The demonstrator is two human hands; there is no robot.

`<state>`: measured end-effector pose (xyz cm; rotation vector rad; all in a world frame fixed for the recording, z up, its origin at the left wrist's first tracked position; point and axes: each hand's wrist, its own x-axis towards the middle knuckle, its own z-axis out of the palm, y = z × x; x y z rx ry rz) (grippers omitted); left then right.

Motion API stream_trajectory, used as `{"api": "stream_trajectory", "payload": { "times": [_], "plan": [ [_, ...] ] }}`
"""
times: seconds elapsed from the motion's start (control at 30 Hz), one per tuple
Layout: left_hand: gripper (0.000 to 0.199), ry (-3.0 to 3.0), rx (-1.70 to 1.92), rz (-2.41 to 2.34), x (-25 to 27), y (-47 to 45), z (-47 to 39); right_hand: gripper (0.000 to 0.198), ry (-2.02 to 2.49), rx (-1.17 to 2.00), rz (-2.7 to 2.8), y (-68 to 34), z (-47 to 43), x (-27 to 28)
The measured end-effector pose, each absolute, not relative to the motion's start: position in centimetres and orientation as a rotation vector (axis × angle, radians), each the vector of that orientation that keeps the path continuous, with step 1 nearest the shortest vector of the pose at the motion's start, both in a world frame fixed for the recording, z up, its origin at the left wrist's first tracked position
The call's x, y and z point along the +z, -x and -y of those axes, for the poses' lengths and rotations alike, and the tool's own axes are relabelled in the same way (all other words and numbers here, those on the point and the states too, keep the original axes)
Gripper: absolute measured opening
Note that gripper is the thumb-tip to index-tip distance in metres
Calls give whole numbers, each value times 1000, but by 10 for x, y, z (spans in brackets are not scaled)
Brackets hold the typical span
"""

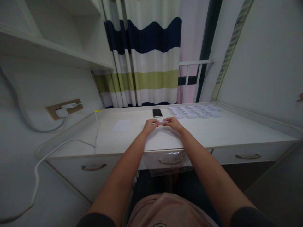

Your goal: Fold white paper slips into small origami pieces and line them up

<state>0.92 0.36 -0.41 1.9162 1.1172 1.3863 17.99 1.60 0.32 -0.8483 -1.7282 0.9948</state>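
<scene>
Between my two hands, just above the white desk, is a small, thin white piece (161, 122) that looks like folded paper or film; its exact kind is too small to tell. My left hand (151, 125) pinches its left end. The right end sits in the closed fingers of my right hand (173, 124). Just beyond my hands lies a dark phone (157, 113). To the right of it, several similar-looking pale, folded pieces (194, 111) are laid out in rows. A flat stack or sheet of white paper (121, 125) rests left of my left hand.
A clear plastic bag or sheet (163, 162) hangs over the front edge of the desk (227, 132), in front of the middle drawer. A white cable (71, 140) runs across the left side. Striped curtains (153, 63) hang behind, and a shelf (54, 52) juts out upper left.
</scene>
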Motion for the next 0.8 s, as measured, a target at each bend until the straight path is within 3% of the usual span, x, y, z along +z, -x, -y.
{"api": "stream_trajectory", "payload": {
  "times": [0.27,0.57,0.8],
  "plan": [
    [17,-1985,1400,-1148,-2,-9,-1,24,827,870,1773,-179,-15,4],
    [16,-2191,1310,-1314,-8,-8,-5,23,954,593,1962,-181,-25,-3],
    [16,-2227,1246,-1375,-4,-9,-1,17,952,552,1956,-181,-25,-4]
  ]
}}
